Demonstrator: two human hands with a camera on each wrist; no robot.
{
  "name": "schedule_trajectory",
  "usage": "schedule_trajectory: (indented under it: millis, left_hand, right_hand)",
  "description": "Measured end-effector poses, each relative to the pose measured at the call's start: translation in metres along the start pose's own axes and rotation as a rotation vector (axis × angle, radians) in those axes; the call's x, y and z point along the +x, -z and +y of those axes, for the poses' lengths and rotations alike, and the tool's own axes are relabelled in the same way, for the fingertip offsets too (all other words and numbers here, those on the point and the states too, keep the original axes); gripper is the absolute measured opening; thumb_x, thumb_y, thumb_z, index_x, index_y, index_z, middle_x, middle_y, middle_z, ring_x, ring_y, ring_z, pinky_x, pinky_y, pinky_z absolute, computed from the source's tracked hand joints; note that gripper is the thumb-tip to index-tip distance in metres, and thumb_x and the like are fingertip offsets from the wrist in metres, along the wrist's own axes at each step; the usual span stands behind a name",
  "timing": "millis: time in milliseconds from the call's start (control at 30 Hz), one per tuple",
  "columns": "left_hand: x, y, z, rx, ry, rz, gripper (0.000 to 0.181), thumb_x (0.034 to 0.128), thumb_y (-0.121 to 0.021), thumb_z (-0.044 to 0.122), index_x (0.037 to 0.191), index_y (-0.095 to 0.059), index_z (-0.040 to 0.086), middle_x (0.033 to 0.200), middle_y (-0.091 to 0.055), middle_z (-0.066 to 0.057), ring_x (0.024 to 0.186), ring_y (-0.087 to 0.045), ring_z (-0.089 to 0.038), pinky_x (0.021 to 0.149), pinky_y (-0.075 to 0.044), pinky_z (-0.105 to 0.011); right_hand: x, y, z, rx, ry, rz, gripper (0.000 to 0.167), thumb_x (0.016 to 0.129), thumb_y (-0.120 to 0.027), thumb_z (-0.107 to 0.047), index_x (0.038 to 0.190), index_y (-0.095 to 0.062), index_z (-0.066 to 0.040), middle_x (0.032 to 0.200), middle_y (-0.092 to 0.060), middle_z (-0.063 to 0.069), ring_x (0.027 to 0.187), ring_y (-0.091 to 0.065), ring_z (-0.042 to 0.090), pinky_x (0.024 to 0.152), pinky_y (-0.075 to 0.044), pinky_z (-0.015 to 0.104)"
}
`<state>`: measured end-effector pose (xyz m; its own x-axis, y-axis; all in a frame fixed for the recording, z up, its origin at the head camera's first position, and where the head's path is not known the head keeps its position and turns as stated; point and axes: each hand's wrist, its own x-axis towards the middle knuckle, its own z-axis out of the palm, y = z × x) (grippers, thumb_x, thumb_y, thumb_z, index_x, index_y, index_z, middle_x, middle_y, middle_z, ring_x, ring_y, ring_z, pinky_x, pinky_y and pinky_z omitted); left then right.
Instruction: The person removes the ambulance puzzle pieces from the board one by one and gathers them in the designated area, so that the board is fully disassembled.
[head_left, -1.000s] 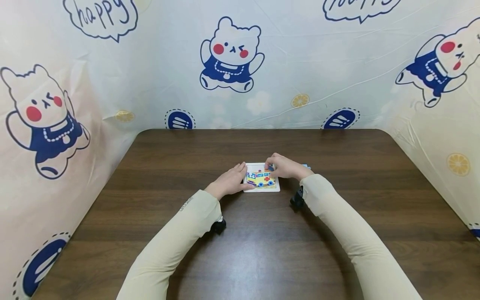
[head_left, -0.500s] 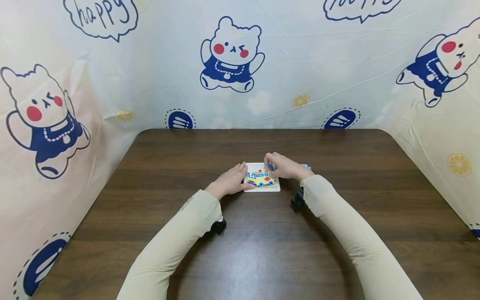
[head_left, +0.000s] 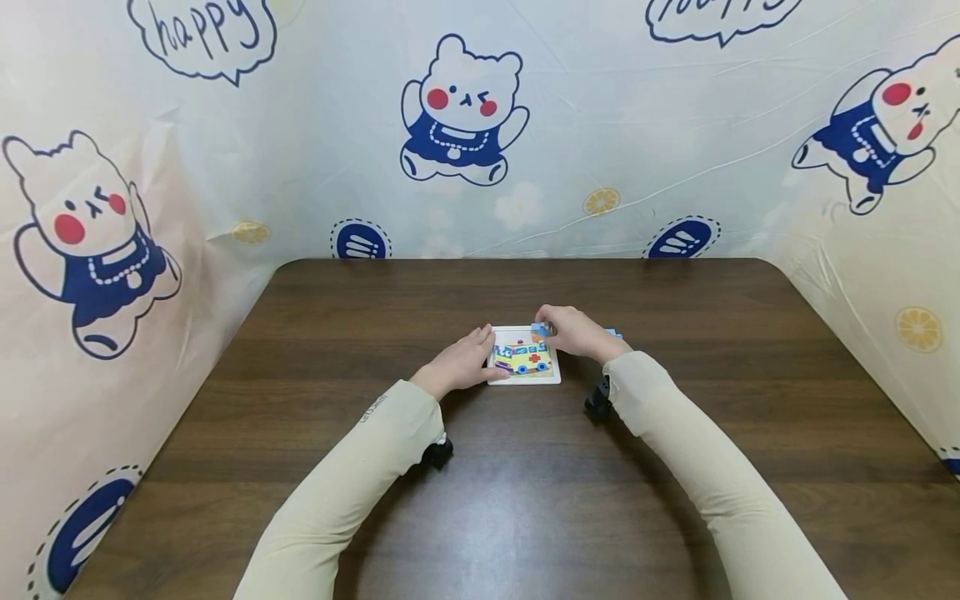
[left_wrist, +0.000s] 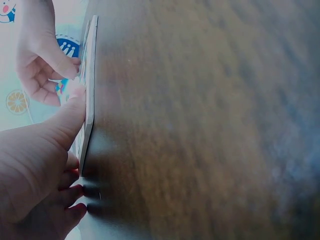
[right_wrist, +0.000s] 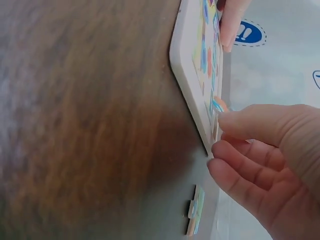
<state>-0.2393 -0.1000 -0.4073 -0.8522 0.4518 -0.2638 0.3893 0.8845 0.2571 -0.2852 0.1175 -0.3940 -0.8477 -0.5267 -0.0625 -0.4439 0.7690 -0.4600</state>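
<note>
A white-framed jigsaw puzzle (head_left: 524, 381) with a yellow ambulance picture lies flat on the table. My left hand (head_left: 461, 360) rests along its left side, fingers extended, the thumb over the front left corner. Over the puzzle's far right corner, my right hand (head_left: 577, 332) pinches a blue and orange puzzle piece (head_left: 540, 331) between thumb and fingers. In the right wrist view the held piece (right_wrist: 220, 104) shows only partly past the thumb. It looks tilted against the board; whether it touches is hard to tell.
Another loose puzzle piece (right_wrist: 195, 210) lies on the brown wooden table (head_left: 495, 483), just right of the puzzle; the right hand mostly covers it in the head view. A cloth (head_left: 570, 108) printed with cartoon bears surrounds the table's far and side edges.
My right hand has shifted slightly right and its fingers have drawn back, so more of the pinched piece shows at the far right corner. The left hand stays where it was.
</note>
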Motion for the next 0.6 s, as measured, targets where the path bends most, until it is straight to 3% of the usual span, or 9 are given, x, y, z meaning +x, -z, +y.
schedule_trajectory:
  millis: [400, 600]
  left_hand:
    - [-0.001, -0.001, -0.001, 0.015, -0.027, 0.017, 0.082, 0.0896, -0.051, 0.05, 0.146, -0.017, 0.0, 0.151, -0.01, -0.015, 0.138, -0.01, -0.025, 0.109, -0.014, -0.035]
    - [-0.001, 0.0, 0.0, 0.011, -0.031, 0.016, 0.083, 0.0895, -0.052, 0.05, 0.145, -0.018, 0.0, 0.151, -0.011, -0.014, 0.138, -0.01, -0.026, 0.109, -0.014, -0.035]
  right_hand:
    - [-0.013, 0.019, 0.016, -0.023, 0.035, 0.121, 0.028, 0.082, -0.071, -0.012, 0.105, -0.063, 0.002, 0.096, -0.049, 0.013, 0.078, -0.052, 0.022, 0.068, -0.047, 0.034]
    - [-0.023, 0.029, 0.029, -0.008, -0.002, 0.116, 0.028, 0.083, -0.07, -0.011, 0.107, -0.063, 0.001, 0.097, -0.05, 0.012, 0.077, -0.051, 0.022, 0.065, -0.047, 0.032]
